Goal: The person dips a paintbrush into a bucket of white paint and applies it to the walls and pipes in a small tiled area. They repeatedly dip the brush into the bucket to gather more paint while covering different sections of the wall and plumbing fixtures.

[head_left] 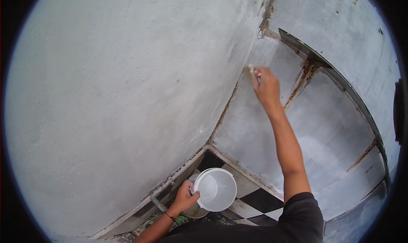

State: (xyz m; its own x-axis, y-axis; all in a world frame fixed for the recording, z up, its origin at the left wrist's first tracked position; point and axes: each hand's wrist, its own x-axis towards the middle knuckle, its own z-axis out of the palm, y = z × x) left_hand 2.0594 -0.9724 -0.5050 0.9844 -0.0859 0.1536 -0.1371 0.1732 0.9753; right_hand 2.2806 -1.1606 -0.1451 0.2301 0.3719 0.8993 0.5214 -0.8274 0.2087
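Observation:
High on the wall, my right hand is closed round a small brush, with a bit of red showing at the fingers. The brush tip is at the corner seam where two grey-white walls meet. Low in the view, my left hand grips the rim of a white bucket, tilted so that its inside shows. Whitish liquid appears to lie in the bucket. A dark band circles my left wrist.
A dark ledge curves along the right wall, with rusty streaks below it. Black and white tiles line the lower wall. A pipe and another container are beside and beneath the bucket.

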